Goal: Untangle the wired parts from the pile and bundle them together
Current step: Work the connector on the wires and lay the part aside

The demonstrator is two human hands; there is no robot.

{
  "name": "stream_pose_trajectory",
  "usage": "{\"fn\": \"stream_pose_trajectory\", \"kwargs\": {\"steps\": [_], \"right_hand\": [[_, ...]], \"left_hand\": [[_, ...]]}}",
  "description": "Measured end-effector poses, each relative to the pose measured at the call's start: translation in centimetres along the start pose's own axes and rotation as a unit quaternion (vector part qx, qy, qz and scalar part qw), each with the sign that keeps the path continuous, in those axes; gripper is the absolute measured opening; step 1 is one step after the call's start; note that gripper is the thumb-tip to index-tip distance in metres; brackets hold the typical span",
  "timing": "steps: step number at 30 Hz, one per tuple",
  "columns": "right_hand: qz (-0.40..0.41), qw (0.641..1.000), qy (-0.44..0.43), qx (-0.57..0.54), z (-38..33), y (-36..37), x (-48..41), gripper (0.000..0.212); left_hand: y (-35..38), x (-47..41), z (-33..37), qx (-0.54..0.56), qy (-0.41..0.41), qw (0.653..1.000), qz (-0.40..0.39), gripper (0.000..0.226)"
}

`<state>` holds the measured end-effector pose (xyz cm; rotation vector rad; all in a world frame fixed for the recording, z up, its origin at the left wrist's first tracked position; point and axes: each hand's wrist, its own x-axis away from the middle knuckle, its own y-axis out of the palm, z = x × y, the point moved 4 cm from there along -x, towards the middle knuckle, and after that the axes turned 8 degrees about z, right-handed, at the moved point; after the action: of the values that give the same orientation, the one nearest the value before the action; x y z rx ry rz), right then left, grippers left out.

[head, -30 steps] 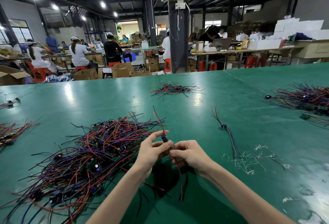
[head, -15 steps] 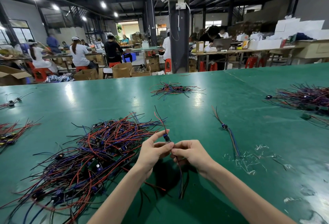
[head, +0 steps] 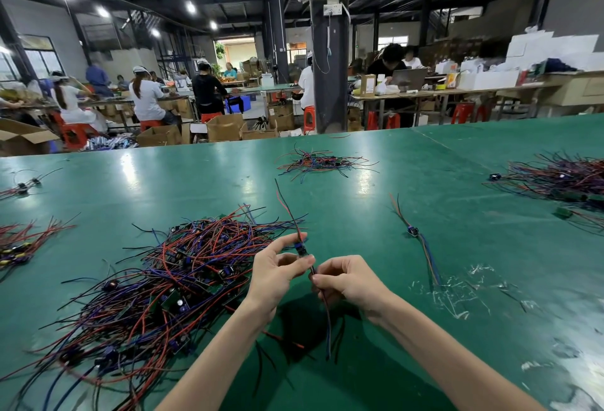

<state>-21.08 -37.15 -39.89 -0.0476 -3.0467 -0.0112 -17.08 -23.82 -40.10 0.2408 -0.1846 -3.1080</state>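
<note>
On the green tabletop [head: 392,361], the pile [head: 157,283] of red, blue and black wired parts lies at left, just beside the left hand [head: 274,276]. This hand pinches one wired part [head: 302,248] near its small blue module, held above the tabletop with its upper wires rising. The right hand [head: 349,281], fingers curled, pinches the same part's wires just below, their ends hanging down; further right a loose part [head: 413,230] lies flat, well apart from a second heap [head: 562,178].

The left hand [head: 273,280] and the right hand [head: 351,283] have come a little apart, where before their fingertips touched. The wired part [head: 300,248] between them now reaches a bit higher.
</note>
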Motion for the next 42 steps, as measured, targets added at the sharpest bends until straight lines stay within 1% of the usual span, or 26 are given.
{"fn": "stream_pose_trajectory", "kwargs": {"steps": [4,7,10,13,17,21,24,27,29,32,34,39,42], "right_hand": [[-0.002,1.000,0.011,0.021,-0.1,-0.2,0.0,0.014],[-0.007,0.999,0.013,0.042,0.1,-0.2,0.0,0.017],[-0.028,0.999,0.012,0.045,0.2,-0.1,0.0,0.015],[-0.029,0.998,0.014,0.061,0.1,-0.2,0.1,0.015],[-0.024,0.996,-0.003,0.091,-0.1,-0.2,0.1,0.016],[-0.058,0.995,-0.012,0.075,-0.1,0.1,0.3,0.011],[-0.048,0.993,-0.021,0.102,0.1,0.2,0.1,0.007],[-0.029,0.989,-0.030,0.140,0.3,0.2,0.0,0.007],[-0.049,0.989,-0.044,0.132,0.2,0.3,0.2,0.006],[-0.090,0.985,-0.057,0.133,-0.1,0.4,0.4,0.009],[-0.093,0.983,-0.055,0.147,-0.1,0.3,0.4,0.008],[-0.109,0.977,-0.061,0.175,0.0,0.2,0.6,0.002],[-0.133,0.971,-0.071,0.184,-0.3,0.3,0.8,0.011]], "left_hand": [[-0.1,-0.2,0.2,-0.017,0.018,1.000,0.004,0.040],[-0.3,-0.3,0.0,-0.022,0.017,1.000,0.009,0.040],[-0.5,-0.5,-0.2,-0.024,0.014,0.999,0.019,0.039],[-0.8,-0.7,-0.2,-0.020,0.014,0.999,0.030,0.038],[-1.0,-1.0,0.2,-0.010,0.022,0.999,0.041,0.037],[-2.0,-1.5,0.6,0.014,0.031,0.996,0.086,0.037],[-2.6,-1.8,0.6,0.024,0.022,0.995,0.099,0.037],[-2.7,-1.8,0.4,0.021,0.017,0.994,0.102,0.036],[-2.7,-1.9,0.4,0.019,0.016,0.994,0.106,0.036],[-3.0,-2.1,0.4,0.037,0.009,0.993,0.113,0.037],[-3.2,-2.2,0.5,0.034,0.012,0.992,0.120,0.037],[-3.1,-2.0,0.6,-0.012,0.049,0.992,0.119,0.038],[-3.2,-2.1,0.6,-0.006,0.049,0.991,0.122,0.037]]}}
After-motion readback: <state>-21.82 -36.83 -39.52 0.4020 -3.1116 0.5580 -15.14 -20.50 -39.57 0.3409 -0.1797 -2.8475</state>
